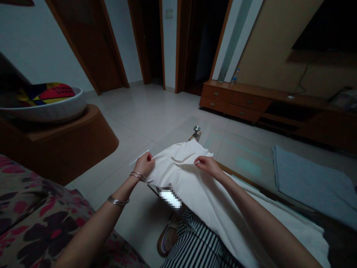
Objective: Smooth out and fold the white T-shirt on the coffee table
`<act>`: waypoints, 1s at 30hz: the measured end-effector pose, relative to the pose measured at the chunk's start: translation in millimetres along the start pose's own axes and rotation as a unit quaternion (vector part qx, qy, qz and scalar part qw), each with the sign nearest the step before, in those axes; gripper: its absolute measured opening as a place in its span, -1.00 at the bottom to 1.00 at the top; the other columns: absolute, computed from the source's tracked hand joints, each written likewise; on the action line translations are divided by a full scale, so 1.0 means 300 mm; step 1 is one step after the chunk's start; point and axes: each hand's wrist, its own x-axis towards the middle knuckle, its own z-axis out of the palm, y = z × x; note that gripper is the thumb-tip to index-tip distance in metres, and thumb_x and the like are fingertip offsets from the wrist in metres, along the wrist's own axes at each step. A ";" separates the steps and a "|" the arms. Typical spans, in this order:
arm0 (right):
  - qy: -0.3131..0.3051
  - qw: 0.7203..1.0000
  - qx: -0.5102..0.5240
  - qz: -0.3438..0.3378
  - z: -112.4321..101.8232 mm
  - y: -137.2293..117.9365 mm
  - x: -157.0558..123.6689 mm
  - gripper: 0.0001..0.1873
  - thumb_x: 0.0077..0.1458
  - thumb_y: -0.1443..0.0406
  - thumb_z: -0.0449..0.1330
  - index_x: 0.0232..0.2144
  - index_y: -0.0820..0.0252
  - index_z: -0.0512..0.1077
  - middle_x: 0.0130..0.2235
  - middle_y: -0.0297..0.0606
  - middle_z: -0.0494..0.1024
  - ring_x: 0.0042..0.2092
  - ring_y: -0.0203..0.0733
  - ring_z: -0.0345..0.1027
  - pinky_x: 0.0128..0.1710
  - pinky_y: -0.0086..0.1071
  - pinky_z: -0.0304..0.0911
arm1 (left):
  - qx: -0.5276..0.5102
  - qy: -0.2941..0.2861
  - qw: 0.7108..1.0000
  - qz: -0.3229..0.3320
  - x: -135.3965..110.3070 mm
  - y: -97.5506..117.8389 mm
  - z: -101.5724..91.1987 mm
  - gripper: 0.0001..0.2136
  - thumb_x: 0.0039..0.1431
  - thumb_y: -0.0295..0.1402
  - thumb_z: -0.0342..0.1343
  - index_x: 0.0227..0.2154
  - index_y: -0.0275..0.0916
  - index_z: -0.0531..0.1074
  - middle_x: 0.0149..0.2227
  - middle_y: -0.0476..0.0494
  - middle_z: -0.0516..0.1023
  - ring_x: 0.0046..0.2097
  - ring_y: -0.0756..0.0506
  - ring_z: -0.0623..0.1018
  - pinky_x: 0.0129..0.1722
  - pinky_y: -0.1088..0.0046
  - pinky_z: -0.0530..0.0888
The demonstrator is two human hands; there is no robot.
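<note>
Left hand (145,164) and right hand (208,166) are apart, each pinching an edge of a white cloth (192,190) that lies across the person's striped trousers (195,242) and a glass tabletop (240,149). Risk: the pinches are thin fingertip holds, so a slack grip could lose an edge, and the cloth's hanging weight could drag it over the tabletop's rim.

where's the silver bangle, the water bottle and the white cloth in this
silver bangle (118,201), head view, point on the middle of its visible band
water bottle (235,77), head view, point on its body
white cloth (181,176), head view, point on the middle of the stretch between the hands
</note>
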 end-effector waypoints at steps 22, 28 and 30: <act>0.194 0.899 0.221 0.325 -0.069 0.195 0.132 -0.81 -0.25 0.45 0.19 -0.44 0.24 0.43 -0.71 -0.50 0.22 -0.61 -0.39 0.10 -0.60 -0.53 0.04 | -0.015 -0.067 0.991 -0.117 0.028 -0.111 -0.054 -0.74 -0.19 -0.19 0.03 -0.50 -0.28 0.44 -0.52 -0.09 0.47 -0.43 -0.13 0.46 -0.50 0.47 0.31; 0.176 0.897 0.236 0.329 -0.094 0.214 0.115 -0.84 -0.20 0.44 0.19 -0.43 0.26 0.44 -0.66 -0.41 0.33 -0.58 -0.36 0.20 -0.54 -0.47 0.21 | -0.173 -0.099 0.963 -0.179 -0.029 -0.105 -0.066 -0.65 -0.14 -0.02 0.11 -0.54 -0.25 0.33 -0.62 0.03 0.32 -0.55 -0.01 0.34 -0.58 0.52 0.23; 0.162 0.903 0.241 0.317 -0.098 0.210 0.120 -0.82 -0.19 0.43 0.20 -0.40 0.30 0.46 -0.63 -0.37 0.39 -0.57 -0.35 0.22 -0.53 -0.47 0.21 | -0.250 -0.183 0.929 -0.200 -0.051 -0.105 -0.077 -0.60 -0.15 0.00 0.18 -0.43 -0.27 0.38 -0.56 0.00 0.40 -0.52 -0.02 0.39 -0.56 0.51 0.28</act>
